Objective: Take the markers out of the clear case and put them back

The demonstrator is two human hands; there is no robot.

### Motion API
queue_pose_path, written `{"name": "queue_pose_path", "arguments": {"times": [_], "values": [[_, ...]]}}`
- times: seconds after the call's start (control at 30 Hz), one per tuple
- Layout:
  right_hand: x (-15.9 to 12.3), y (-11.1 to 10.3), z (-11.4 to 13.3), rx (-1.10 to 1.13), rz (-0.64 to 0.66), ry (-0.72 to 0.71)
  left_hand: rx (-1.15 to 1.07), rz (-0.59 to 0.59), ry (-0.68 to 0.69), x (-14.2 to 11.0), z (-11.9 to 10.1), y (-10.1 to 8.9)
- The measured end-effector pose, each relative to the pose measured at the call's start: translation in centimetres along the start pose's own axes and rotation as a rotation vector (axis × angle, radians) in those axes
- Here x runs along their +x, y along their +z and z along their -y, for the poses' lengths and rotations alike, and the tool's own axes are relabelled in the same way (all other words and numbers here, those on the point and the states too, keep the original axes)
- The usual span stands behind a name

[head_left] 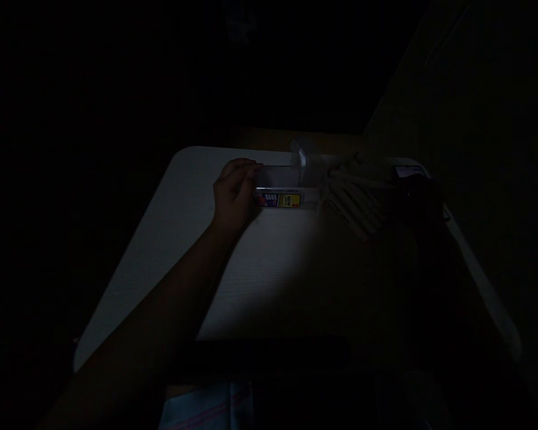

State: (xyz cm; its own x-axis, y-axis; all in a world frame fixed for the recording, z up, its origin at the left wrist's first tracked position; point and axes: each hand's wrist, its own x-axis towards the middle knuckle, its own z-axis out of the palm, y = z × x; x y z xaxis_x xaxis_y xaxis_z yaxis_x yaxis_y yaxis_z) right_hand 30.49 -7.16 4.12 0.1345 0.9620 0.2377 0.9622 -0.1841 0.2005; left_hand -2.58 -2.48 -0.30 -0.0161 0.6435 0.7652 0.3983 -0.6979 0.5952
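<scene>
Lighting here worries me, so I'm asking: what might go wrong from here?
The clear plastic holder under the left hand is hard to see in this dimness, so it might be dropped or misplaced. The pale stacked strips lie in shadow near the white table's edge and might get knocked off.

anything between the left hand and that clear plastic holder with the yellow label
Nothing visible stands in the way. The bare left hand sits right at the left end of the clear plastic holder with its yellow and red label strip. The light is too dim to tell whether the fingers touch it.
</scene>
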Motion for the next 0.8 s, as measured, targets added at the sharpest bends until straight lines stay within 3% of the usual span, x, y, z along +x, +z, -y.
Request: {"name": "queue_pose_path", "arguments": {"times": [0.3,0.67,0.8], "values": [[0.2,0.5,1.6,0.049,0.117,0.010,0.007,0.003,-0.013,0.0,0.0,0.1],[-0.3,-0.5,3.1,0.044,0.086,0.044,0.017,0.007,-0.004,0.0,0.1,0.1],[-0.4,-0.8,4.0,0.141,-0.034,-0.040,0.012,0.007,-0.009,0.0,0.2,0.1]]}}
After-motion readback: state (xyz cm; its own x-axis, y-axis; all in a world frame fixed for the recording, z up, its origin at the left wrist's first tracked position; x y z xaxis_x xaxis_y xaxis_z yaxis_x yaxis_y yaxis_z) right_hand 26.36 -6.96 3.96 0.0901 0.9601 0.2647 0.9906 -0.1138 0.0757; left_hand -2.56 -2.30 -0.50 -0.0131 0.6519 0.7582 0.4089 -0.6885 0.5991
